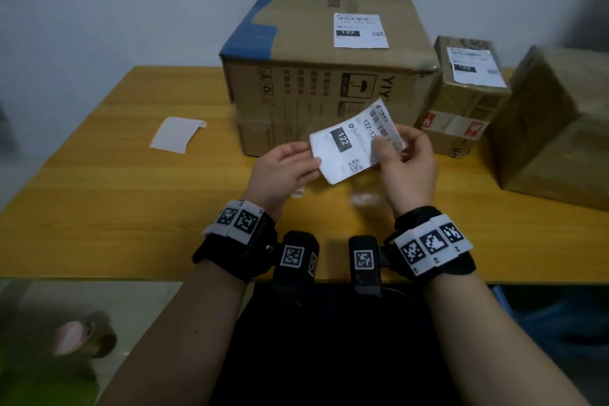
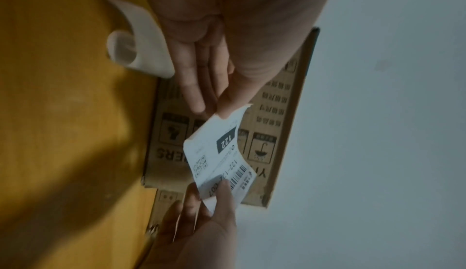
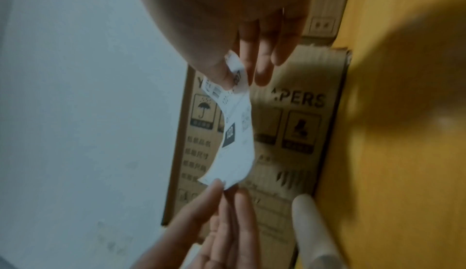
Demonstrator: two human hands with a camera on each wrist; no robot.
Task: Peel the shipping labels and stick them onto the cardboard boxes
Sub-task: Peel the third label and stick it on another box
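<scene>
A white shipping label (image 1: 349, 145) marked 122 is held in the air between both hands, in front of the big cardboard box (image 1: 296, 102). My left hand (image 1: 313, 163) pinches its blank end between thumb and fingers. My right hand (image 1: 392, 142) pinches the barcode end. The left wrist view shows the label (image 2: 219, 153) curving from my left hand (image 2: 219, 109) down to the right one. In the right wrist view the label (image 3: 237, 143) hangs from my right hand (image 3: 239, 74). I cannot tell whether its backing has come away.
The big box carries a label (image 1: 361, 30) on top. A small box (image 1: 468, 99) to its right also bears a label (image 1: 474, 67). A plain box (image 1: 553, 122) stands at the far right. A curled blank backing sheet (image 1: 178, 134) lies on the yellow table (image 1: 115, 208).
</scene>
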